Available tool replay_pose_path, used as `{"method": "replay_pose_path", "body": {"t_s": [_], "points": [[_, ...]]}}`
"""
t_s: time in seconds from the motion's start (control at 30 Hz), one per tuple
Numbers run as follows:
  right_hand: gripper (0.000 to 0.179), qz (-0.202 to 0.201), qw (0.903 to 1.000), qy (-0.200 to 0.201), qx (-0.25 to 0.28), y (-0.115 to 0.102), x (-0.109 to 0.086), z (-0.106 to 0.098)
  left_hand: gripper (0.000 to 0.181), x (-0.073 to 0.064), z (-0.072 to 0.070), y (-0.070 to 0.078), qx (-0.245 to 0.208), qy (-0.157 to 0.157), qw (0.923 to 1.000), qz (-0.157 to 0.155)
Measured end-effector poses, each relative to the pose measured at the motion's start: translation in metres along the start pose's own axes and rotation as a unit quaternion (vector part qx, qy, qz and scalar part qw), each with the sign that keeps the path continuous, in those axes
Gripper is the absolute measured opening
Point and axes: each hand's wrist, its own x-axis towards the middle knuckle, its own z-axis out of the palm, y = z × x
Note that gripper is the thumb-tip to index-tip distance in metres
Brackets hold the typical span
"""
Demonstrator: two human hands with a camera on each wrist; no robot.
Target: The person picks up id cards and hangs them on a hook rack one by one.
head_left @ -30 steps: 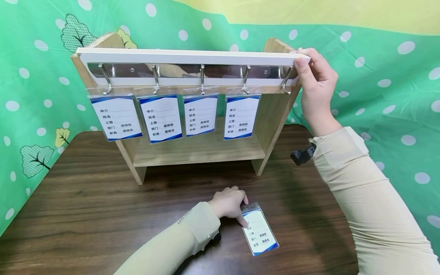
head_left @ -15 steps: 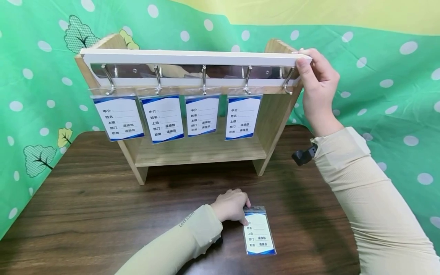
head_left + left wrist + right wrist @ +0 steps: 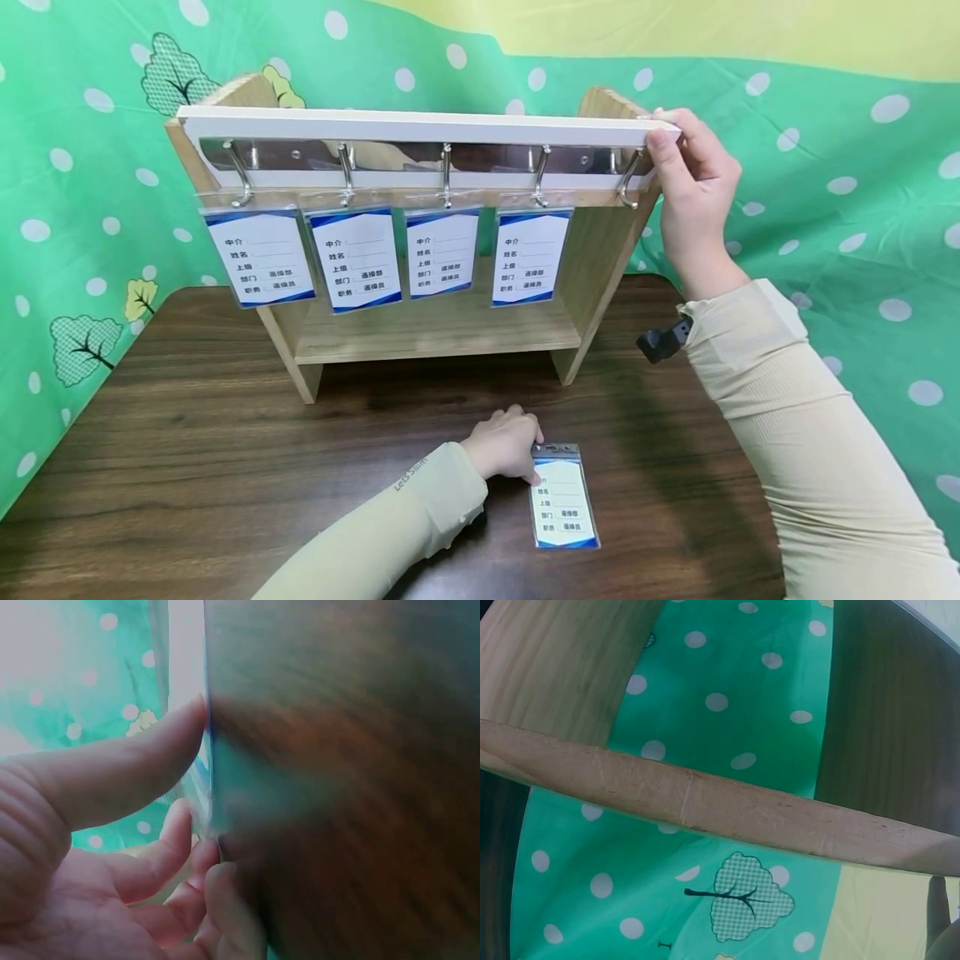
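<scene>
A clear badge holder with a blue-and-white printed card lies on the dark table. My left hand pinches its upper left part; in the left wrist view the thumb lies on its face while the fingers curl at its edge. At the top of a wooden stand, my right hand grips the right end of a white hook rail, thumb in front. Several similar badges hang along the rail, among them a left badge and a right badge.
The rightmost hook of the rail carries no badge. Behind the stand hangs a green dotted cloth. Dark wood-grain table extends in front of the stand and to both sides.
The badge holder on the table has turned from slanted to nearly straight under my left hand, then shifted slightly away from me. My right hand keeps its grip on the rail.
</scene>
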Motion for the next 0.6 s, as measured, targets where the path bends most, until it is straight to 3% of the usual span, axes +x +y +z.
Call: {"method": "replay_pose_path", "body": {"t_s": [0.23,0.5,0.6], "points": [[0.017,-0.003,1.0,-0.004,-0.007,-0.0006,-0.0003,-0.0003,0.046,0.0024,0.0045,-0.0005,-0.021,0.011,0.9996,0.018],[0.017,-0.002,1.0,-0.004,-0.005,-0.001,-0.0003,0.0001,0.061,0.0016,0.0034,-0.0001,-0.037,0.004,0.9991,0.021],[0.016,-0.003,1.0,-0.005,-0.007,0.0,-0.0002,-0.0005,0.057,0.0019,0.0015,-0.0008,-0.048,-0.001,0.9986,0.019]]}}
